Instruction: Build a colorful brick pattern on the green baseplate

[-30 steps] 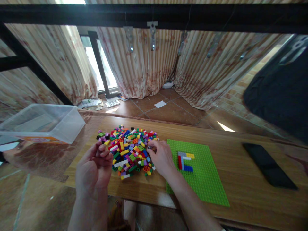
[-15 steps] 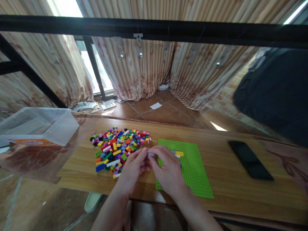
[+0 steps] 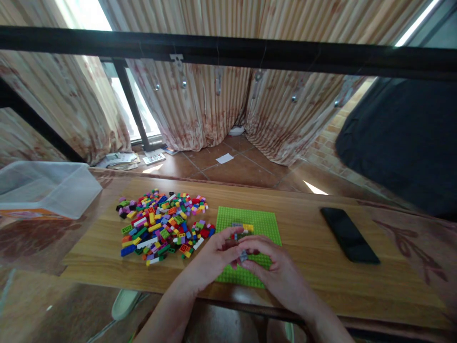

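Over the front half of the green baseplate (image 3: 228, 278), my two hands meet at the fingertips. Between the thumb and fingers of my right hand (image 3: 276, 267) shows a small grey building brick (image 3: 243, 256). My left hand (image 3: 214, 255) has its thumb and curled fingers pressed to that brick from the other side. Just beyond the fingers, yellow bricks (image 3: 248, 227) and a grey-blue brick (image 3: 236, 224) sit on the baseplate. Other bricks there are partly covered by my hands.
A pile of many-coloured bricks (image 3: 164, 224) spreads left of the baseplate on the wooden table (image 3: 307, 286). A clear plastic bin (image 3: 78, 190) stands at the far left. To the right lies a black phone (image 3: 350, 234). A dark bar (image 3: 228, 47) crosses above the table.
Both hands have moved from the gap beside the brick pile to over the baseplate, with the grey brick between them. The view has shifted, and more of the pile now shows.
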A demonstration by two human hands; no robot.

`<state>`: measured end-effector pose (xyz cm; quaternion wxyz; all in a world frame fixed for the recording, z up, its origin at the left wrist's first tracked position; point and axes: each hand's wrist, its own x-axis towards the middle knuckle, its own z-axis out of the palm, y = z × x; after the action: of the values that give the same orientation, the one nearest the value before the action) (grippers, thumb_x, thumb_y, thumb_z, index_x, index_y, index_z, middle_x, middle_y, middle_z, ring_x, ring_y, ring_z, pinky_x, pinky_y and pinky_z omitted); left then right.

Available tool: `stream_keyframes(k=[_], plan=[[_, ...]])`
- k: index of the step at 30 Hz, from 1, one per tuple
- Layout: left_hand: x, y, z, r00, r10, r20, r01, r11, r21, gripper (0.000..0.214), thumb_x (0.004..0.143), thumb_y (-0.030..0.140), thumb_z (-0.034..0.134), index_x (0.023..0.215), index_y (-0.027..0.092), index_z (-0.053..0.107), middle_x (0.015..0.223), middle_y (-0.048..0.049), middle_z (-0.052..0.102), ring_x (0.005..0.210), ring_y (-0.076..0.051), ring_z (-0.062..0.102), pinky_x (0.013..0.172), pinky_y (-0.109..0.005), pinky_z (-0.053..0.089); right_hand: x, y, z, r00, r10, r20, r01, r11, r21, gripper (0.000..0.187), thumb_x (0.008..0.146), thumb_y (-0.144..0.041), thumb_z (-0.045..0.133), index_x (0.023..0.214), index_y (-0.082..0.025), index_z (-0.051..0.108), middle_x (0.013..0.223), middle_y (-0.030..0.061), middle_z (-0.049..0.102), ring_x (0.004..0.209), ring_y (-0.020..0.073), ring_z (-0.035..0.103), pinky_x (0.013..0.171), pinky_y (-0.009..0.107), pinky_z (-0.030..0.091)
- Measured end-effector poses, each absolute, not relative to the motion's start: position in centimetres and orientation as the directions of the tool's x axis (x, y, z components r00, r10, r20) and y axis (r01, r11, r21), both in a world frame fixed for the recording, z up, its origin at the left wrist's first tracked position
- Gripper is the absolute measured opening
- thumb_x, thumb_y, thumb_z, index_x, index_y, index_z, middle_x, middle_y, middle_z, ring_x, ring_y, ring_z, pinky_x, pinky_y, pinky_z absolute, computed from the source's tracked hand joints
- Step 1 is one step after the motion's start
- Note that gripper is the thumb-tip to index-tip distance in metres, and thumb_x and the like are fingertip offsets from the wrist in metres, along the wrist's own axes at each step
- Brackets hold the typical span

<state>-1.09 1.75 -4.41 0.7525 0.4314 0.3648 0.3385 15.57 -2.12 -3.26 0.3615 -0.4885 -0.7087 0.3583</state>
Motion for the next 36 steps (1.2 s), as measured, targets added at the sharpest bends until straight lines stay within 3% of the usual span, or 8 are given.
stream_keyframes(k=[4, 7, 10, 18, 25, 30, 36], plan=[[-0.4, 2.2, -4.5, 0.492, 0.838, -0.237, -0.174, 0.361, 0.916, 0.053, 0.069, 0.037, 0.075, 0.116, 0.017, 0.06, 0.074, -0.0013, 0.065, 0.056, -0.009, 0.053, 0.055, -0.023, 0.041, 17.3, -2.0, -3.8, -0.162, 0.974, 0.157, 0.489, 0.217, -0.845, 0.018, 0.083, -0.023, 0.06, 0.099, -0.026, 0.066, 0.099, 0.0025, 0.066, 0.092, 0.0172, 0.061, 0.083, 0.032, 0.049], [-0.8, 3.6, -5.6, 0.271, 0.938, -0.218, -0.071, 0.245, 0.967, 0.036, 0.072, 0.035, 0.071, 0.102, 0.016, 0.065, 0.072, -0.0016, 0.066, 0.053, -0.01, 0.053, 0.051, -0.022, 0.039, 18.5, -1.3, -4.9, -0.026, 0.983, 0.182, 0.558, 0.165, -0.813, 0.017, 0.081, -0.023, 0.059, 0.097, -0.024, 0.066, 0.101, 0.0034, 0.066, 0.091, 0.018, 0.061, 0.084, 0.035, 0.049], [-1.3, 4.8, -7.3, 0.053, 0.992, -0.117, 0.107, 0.111, 0.988, 0.022, 0.073, 0.029, 0.068, 0.091, 0.017, 0.068, 0.076, -0.0036, 0.068, 0.062, -0.014, 0.059, 0.057, -0.025, 0.044, 19.2, -0.8, -6.1, 0.025, 0.986, 0.165, 0.602, 0.117, -0.79, 0.017, 0.08, -0.022, 0.058, 0.095, -0.023, 0.064, 0.099, 0.0031, 0.066, 0.086, 0.0174, 0.062, 0.082, 0.034, 0.049], [-0.7, 4.7, -8.9, 0.144, 0.989, -0.019, 0.227, -0.015, 0.974, 0.023, 0.079, 0.024, 0.061, 0.1, 0.017, 0.068, 0.088, -0.008, 0.07, 0.082, -0.019, 0.064, 0.073, -0.03, 0.049, 18.2, 0.0, -7.7, 0.0, 0.989, 0.149, 0.661, 0.112, -0.742, 0.03, 0.079, -0.016, 0.057, 0.108, -0.022, 0.061, 0.1, 0.0039, 0.065, 0.085, 0.017, 0.062, 0.082, 0.035, 0.05], [-0.3, 4.0, -8.1, 0.133, 0.989, 0.062, 0.369, -0.107, 0.923, 0.021, 0.08, 0.021, 0.06, 0.099, 0.019, 0.069, 0.09, -0.0078, 0.071, 0.079, -0.02, 0.064, 0.073, -0.03, 0.048, 17.8, 0.5, -8.1, 0.022, 0.989, 0.143, 0.662, 0.092, -0.744, 0.041, 0.077, -0.012, 0.058, 0.117, -0.02, 0.057, 0.102, 0.0051, 0.065, 0.086, 0.0166, 0.062, 0.083, 0.035, 0.05], [0.3, 3.0, -6.9, 0.232, 0.961, 0.154, 0.534, -0.258, 0.805, 0.022, 0.085, 0.016, 0.052, 0.1, 0.021, 0.068, 0.094, -0.006, 0.068, 0.082, -0.018, 0.063, 0.074, -0.03, 0.049, 17.9, 0.4, -7.9, 0.044, 0.991, 0.126, 0.625, 0.071, -0.778, 0.037, 0.077, -0.015, 0.06, 0.113, -0.021, 0.059, 0.099, 0.004, 0.065, 0.085, 0.0162, 0.062, 0.082, 0.033, 0.051], [1.2, 1.7, -7.3, 0.362, 0.884, 0.297, 0.63, -0.466, 0.621, 0.027, 0.087, 0.014, 0.049, 0.108, 0.023, 0.064, 0.109, -0.0062, 0.06, 0.1, -0.02, 0.057, 0.089, -0.035, 0.048, 18.2, 0.6, -7.9, 0.075, 0.991, 0.112, 0.591, 0.046, -0.805, 0.024, 0.082, -0.023, 0.057, 0.105, -0.021, 0.063, 0.096, 0.0038, 0.067, 0.083, 0.0165, 0.063, 0.08, 0.033, 0.05]])
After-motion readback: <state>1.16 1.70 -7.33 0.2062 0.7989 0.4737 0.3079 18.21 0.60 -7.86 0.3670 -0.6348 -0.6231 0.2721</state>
